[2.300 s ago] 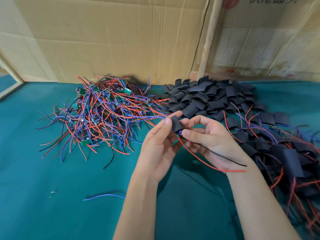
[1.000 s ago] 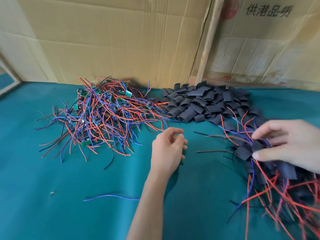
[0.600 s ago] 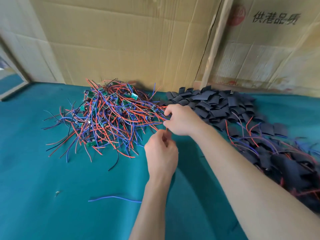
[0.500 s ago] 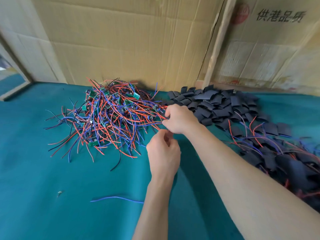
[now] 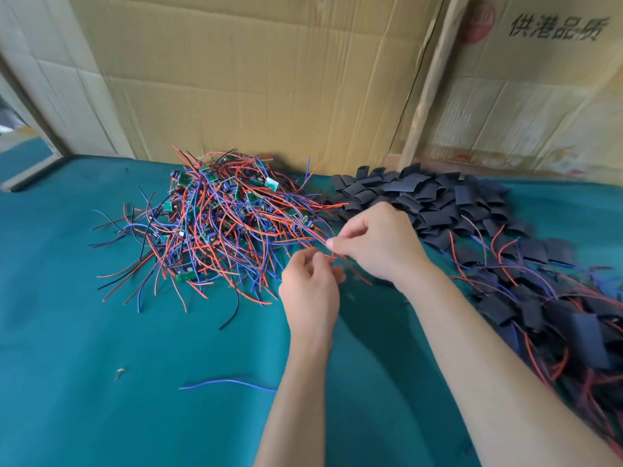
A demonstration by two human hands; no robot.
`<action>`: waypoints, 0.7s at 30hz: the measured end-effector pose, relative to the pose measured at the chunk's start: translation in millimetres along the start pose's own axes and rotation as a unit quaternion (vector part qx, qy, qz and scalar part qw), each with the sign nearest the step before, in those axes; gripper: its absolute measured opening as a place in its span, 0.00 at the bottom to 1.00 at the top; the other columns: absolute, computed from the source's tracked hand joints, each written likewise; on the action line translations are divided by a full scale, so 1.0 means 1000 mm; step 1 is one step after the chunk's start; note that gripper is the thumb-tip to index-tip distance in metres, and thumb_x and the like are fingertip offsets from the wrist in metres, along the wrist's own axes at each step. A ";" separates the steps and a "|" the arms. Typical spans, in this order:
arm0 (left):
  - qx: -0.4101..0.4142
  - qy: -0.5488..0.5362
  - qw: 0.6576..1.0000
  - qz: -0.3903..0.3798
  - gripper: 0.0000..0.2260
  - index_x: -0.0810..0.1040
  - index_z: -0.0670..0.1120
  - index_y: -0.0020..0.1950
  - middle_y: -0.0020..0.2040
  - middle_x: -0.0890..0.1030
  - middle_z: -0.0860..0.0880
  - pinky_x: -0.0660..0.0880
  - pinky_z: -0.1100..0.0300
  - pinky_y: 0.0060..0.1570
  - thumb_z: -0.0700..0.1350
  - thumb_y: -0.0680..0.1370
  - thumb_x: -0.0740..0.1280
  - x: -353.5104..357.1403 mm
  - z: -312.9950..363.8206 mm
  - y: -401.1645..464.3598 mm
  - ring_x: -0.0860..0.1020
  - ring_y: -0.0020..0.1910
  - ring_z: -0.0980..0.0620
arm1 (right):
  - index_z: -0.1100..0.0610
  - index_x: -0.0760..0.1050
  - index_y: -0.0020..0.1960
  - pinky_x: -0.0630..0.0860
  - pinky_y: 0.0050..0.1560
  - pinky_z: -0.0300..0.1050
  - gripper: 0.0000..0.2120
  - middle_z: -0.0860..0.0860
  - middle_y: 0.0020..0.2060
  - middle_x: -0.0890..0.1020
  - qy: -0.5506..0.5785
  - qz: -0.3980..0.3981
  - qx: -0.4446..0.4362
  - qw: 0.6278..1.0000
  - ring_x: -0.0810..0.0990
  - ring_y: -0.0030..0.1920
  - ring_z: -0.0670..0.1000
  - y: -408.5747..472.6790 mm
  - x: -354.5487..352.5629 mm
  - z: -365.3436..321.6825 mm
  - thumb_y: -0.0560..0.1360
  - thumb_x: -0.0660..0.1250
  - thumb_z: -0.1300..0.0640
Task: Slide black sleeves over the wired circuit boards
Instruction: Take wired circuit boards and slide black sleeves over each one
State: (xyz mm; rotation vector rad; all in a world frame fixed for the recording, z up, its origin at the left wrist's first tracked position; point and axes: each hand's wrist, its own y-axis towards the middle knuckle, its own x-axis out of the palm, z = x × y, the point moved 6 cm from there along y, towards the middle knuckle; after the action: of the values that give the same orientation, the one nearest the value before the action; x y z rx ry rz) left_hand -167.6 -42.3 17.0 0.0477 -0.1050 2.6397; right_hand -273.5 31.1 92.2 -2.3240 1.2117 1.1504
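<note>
The heap of black sleeved boards trailing red and blue wires (image 5: 553, 315) runs off the right edge, its lower part blurred. The left hand (image 5: 312, 291) shows only its back, hiding its fingertips. Both forearms are cut by the bottom edge. The small grey scrap on the teal cloth (image 5: 120, 373) is too small to identify.

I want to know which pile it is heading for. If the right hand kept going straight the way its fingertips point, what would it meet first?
Probably the tangled pile of wired circuit boards: the right hand points left at its near edge, already pinching red wires from it.
</note>
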 end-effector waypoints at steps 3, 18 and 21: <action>-0.018 -0.047 0.999 0.006 0.13 0.73 0.48 0.33 0.31 0.78 0.49 0.81 0.43 0.47 0.47 0.77 0.60 -0.001 -0.002 0.003 0.76 0.34 0.49 | 0.52 0.85 0.34 0.71 0.35 0.36 0.08 0.44 0.28 0.83 0.044 -0.036 -0.022 0.998 0.77 0.32 0.41 -0.019 0.005 -0.002 0.70 0.77 0.50; -0.017 -0.003 1.000 -0.013 0.08 0.75 0.40 0.44 0.34 0.85 0.43 0.83 0.49 0.38 0.41 0.81 0.62 -0.007 0.000 0.004 0.84 0.30 0.44 | 0.49 0.84 0.39 0.71 0.40 0.34 0.05 0.42 0.34 0.84 0.147 0.026 -0.018 0.989 0.77 0.35 0.40 -0.040 0.011 0.031 0.74 0.74 0.53; 0.051 0.129 0.990 0.036 0.13 0.75 0.43 0.38 0.28 0.80 0.47 0.81 0.51 0.35 0.46 0.81 0.63 -0.015 0.010 0.003 0.81 0.27 0.45 | 0.49 0.83 0.52 0.70 0.55 0.43 0.06 0.46 0.50 0.83 -0.014 0.115 -0.018 0.993 0.75 0.54 0.51 -0.036 0.006 0.045 0.76 0.71 0.54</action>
State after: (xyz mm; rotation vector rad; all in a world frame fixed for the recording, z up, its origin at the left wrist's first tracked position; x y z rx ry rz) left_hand -155.4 -52.8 26.4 -0.2664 0.1185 2.6953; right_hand -266.7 74.5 54.4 -2.2302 1.4902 1.2827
